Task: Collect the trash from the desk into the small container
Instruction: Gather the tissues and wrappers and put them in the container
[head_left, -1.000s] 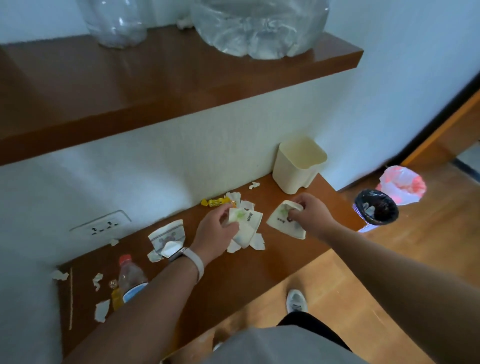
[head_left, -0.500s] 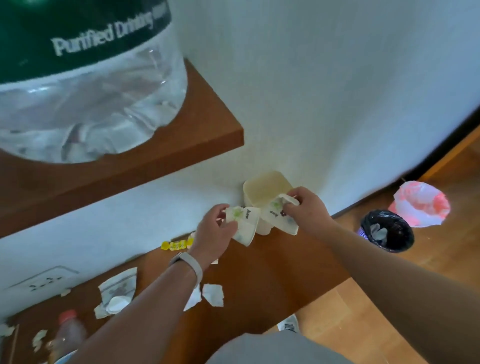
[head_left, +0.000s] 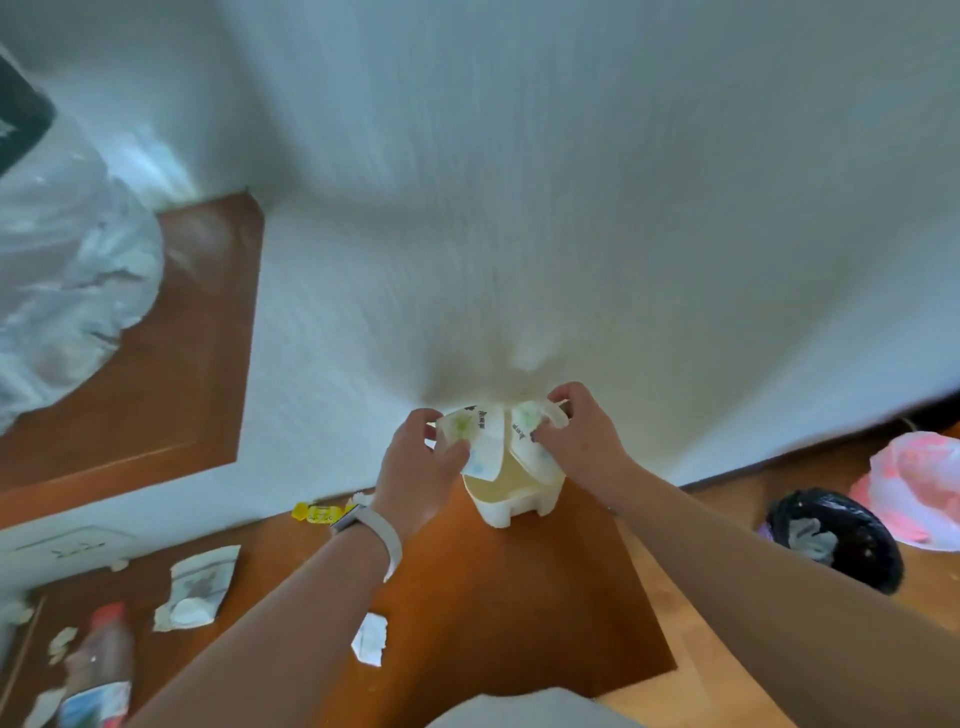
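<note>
Pinching a white wrapper (head_left: 470, 434) in the left grip (head_left: 418, 467), a second wrapper (head_left: 527, 428) in the right grip (head_left: 582, 441), both over the small container (head_left: 519, 501).

The paper scraps (head_left: 483, 441), the left hand (head_left: 415, 467) and the right hand (head_left: 582, 441) hide most of the top of the small container (head_left: 511, 506). The print on the scraps is too small to read. The big water bottle (head_left: 67, 270) is blurry and cut off at the left edge.
</note>
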